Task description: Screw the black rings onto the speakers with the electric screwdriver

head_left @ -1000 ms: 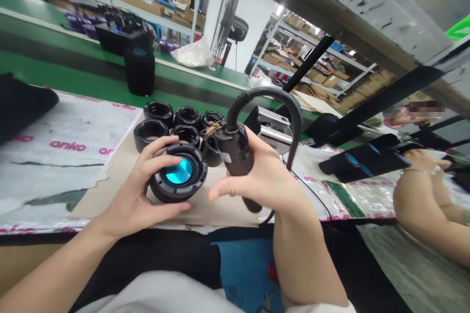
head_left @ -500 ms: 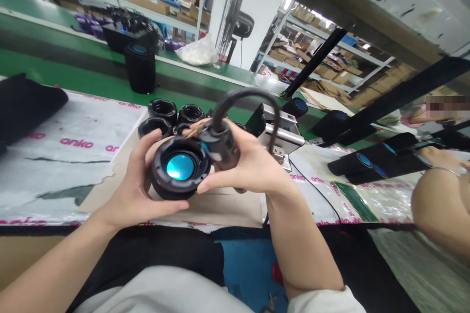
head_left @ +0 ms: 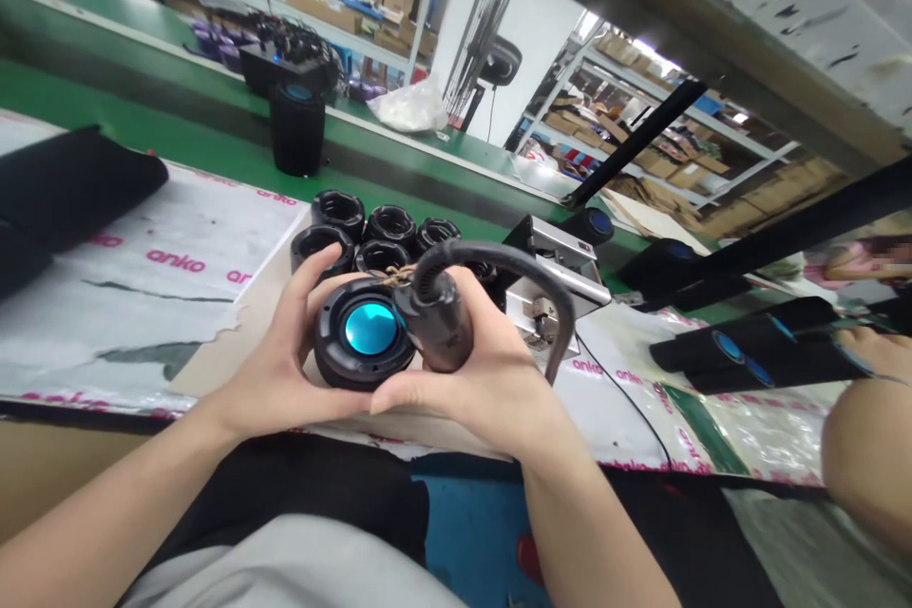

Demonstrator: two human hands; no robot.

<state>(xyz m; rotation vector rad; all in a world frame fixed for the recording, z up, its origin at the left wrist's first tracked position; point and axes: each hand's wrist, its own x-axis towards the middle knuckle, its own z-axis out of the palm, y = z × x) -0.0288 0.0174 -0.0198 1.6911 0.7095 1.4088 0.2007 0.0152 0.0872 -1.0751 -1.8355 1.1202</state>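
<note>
My left hand [head_left: 285, 370] cups the round speaker [head_left: 365, 342] by its stiff black rim, clear of the delicate-looking blue cone. My right hand [head_left: 491, 370] is closed around the corded screwdriver [head_left: 436, 323], tip touching the speaker's right edge.

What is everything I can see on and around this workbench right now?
Round speaker part: one, black with a shiny blue centre, held in front of the person.
Power tool: one, black with a thick curved cable, its tip against the round part.
Ring-shaped housings: at least five, black, grouped on the cardboard just behind the hands.
Finished speaker: one, black with a blue top, upright on the green belt.
Metal fixture: one, silver, right of the housings.
Long tubes: several, black with blue ends, lying at right.
Plastic sheet: white with pink print, covering the bench.
Left hand: grips the round part.
Right hand: grips the tool.
</note>
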